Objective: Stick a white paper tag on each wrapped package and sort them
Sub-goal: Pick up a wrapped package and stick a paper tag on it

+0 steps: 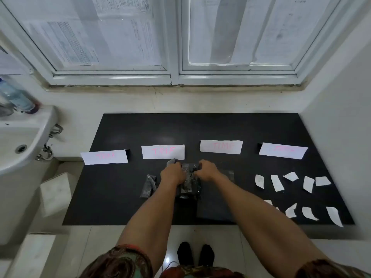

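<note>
Wrapped package (188, 186) — dark, crinkled, glossy | left hand (173, 174) gripping it | right hand (206, 171) gripping it

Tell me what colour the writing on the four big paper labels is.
Pink writing on white paper, clearest in the head view.

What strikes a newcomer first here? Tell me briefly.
Mid-mat, the left grip and right grip hold a pile of dark packages. Behind them, four white labels with pink writing line the black mat; loose white tags lie scattered at its right.
</note>
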A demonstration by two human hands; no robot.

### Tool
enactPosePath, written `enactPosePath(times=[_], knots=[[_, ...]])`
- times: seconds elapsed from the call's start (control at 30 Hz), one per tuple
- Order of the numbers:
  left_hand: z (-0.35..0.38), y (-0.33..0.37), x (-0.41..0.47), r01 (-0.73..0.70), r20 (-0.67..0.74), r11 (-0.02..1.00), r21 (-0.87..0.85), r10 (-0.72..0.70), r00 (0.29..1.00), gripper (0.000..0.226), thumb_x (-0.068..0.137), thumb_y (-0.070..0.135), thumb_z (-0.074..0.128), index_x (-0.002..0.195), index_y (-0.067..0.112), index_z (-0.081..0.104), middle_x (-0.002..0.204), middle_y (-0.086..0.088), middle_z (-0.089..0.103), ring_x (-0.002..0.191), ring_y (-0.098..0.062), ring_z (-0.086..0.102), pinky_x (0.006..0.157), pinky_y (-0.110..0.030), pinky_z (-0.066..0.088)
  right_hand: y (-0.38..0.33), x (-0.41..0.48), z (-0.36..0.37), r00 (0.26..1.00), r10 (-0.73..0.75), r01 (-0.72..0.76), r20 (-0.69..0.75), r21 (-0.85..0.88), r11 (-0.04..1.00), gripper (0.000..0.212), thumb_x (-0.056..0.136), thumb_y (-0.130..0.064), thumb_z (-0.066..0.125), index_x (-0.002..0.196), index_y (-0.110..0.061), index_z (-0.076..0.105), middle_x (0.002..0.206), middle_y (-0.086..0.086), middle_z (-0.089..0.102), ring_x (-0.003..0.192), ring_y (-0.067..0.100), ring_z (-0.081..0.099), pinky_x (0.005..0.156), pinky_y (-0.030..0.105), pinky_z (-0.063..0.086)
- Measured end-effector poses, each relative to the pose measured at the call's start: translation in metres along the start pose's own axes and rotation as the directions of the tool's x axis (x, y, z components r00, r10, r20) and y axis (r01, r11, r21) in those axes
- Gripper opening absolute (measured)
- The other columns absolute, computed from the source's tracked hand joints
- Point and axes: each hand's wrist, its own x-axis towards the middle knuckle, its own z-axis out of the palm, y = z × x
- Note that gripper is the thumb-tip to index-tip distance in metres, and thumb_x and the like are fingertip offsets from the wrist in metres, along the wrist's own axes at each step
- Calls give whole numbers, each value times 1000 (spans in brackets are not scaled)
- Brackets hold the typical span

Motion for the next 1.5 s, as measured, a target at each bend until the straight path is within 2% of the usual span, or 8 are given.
enactPosePath(times=[0.53, 0.67, 0.73, 0.8, 0.9, 1.07, 1.27, 1.5], knots=[[-2, 0, -12, 94, 8, 904, -416, -100, 995, 54, 88, 18, 58, 136, -3, 44, 136, -21, 51, 122, -35, 53, 98, -34, 44, 7, -2, 34, 985, 170, -153, -43, 255, 955, 51, 75, -25, 70, 121, -8, 56, 121, 14, 61, 106, 30, 60, 83, 37, 56], [-6, 10, -12, 65, -41, 845, -530, -102, 994, 11, 79, 13, 64, 75, 2, 61, 85, -14, 64, 87, -30, 63, 74, -32, 54, 12, -8, 23, 972, 199, -152, -122, 318, 936, 40, 77, -25, 63, 113, -8, 57, 112, 14, 62, 99, 30, 61, 80, 39, 57], [-9, 22, -13, 54, -31, 838, -543, -85, 996, 23, 77, 12, 64, 58, 6, 53, 61, -6, 53, 61, -21, 55, 53, -26, 46, 17, -12, 16, 962, 216, -144, -168, 360, 922, 37, 77, -24, 61, 110, -7, 57, 109, 13, 63, 98, 30, 62, 80, 40, 57], [-10, 35, -13, 23, -17, 837, -546, -39, 999, 11, 74, 15, 67, 75, 4, 64, 73, -12, 63, 74, -25, 62, 63, -33, 55, 25, -15, 8, 944, 245, -146, -222, 387, 911, 37, 75, -24, 60, 108, -7, 58, 105, 13, 64, 97, 31, 63, 79, 41, 57], [1, 57, 0, -38, -12, 842, -538, 37, 999, 39, 71, 20, 72, 109, 14, 62, 112, -14, 62, 108, -30, 57, 92, -35, 50, 42, -23, -10, 917, 300, -161, -263, 444, 881, 40, 76, -25, 63, 112, -9, 57, 108, 12, 63, 98, 31, 62, 80, 39, 56], [15, 102, 0, -92, 32, 761, -642, 146, 989, 36, 73, 8, 69, 99, 16, 45, 107, -12, 57, 95, -26, 57, 83, -38, 53, 77, -38, -39, 880, 344, -150, -329, 494, 857, 47, 78, -25, 65, 122, -12, 55, 121, 12, 62, 107, 30, 60, 83, 30, 50], [50, 153, 5, -40, 120, 686, -726, 183, 976, 46, 73, 5, 72, 105, 18, 42, 113, -15, 57, 103, -32, 60, 85, -44, 56, 128, -47, -63, 843, 413, -176, -345, 548, 818, 47, 77, -19, 61, 123, -13, 56, 116, 13, 63, 104, 31, 60, 88, 44, 55], [70, 199, 19, 56, 158, 584, -810, 126, 979, 47, 80, -4, 67, 114, 12, 40, 119, -18, 54, 100, -31, 61, 71, -37, 57, 175, -27, -102, 888, 384, -190, -253, 559, 807, 35, 77, -11, 57, 111, -12, 64, 104, 11, 66, 95, 31, 64, 75, 44, 60]])
